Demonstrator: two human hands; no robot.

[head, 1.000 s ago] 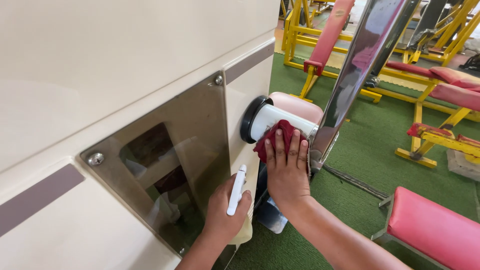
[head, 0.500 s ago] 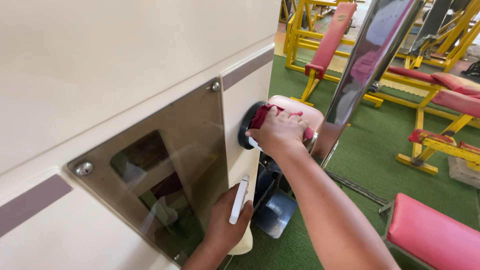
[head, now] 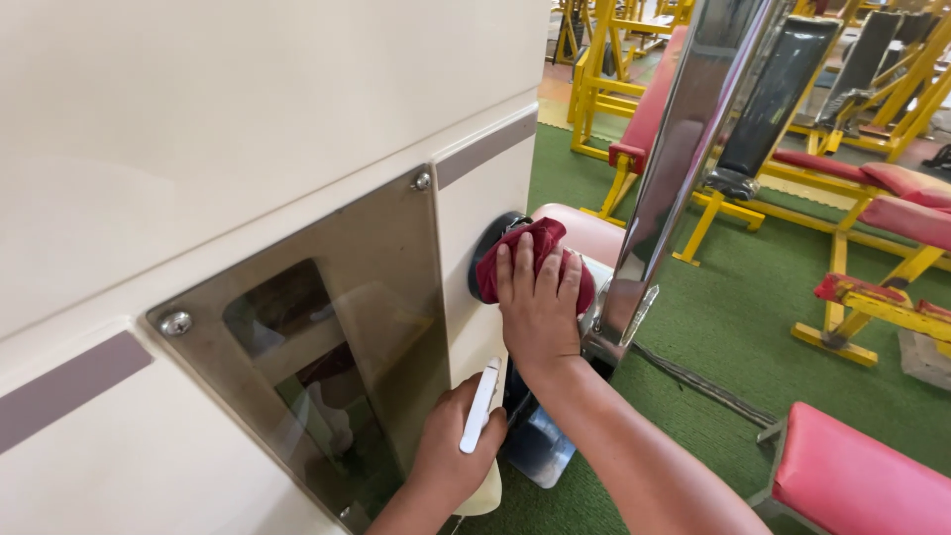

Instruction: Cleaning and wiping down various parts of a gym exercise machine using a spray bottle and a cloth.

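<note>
My right hand (head: 538, 302) lies flat on a dark red cloth (head: 523, 250) and presses it against a white cylinder with a black collar (head: 487, 248) that sticks out of a cream machine housing (head: 248, 109). Lower down, my left hand (head: 451, 446) is closed around a white spray bottle (head: 481, 408), its nozzle pointing up beside a tinted panel (head: 337, 327) screwed to the housing. The cylinder is mostly hidden under the cloth and hand.
A chrome arm (head: 674, 149) rises steeply just right of the cylinder, with a pale pink pad (head: 594, 233) behind it. Green turf (head: 733, 327) covers the floor. Yellow-framed benches with red pads (head: 892, 188) stand behind, and a red seat (head: 862, 476) is at lower right.
My right hand slid with the cloth from the top of the cylinder down onto its front, fingers now pointing up. The left hand with the bottle stayed almost still.
</note>
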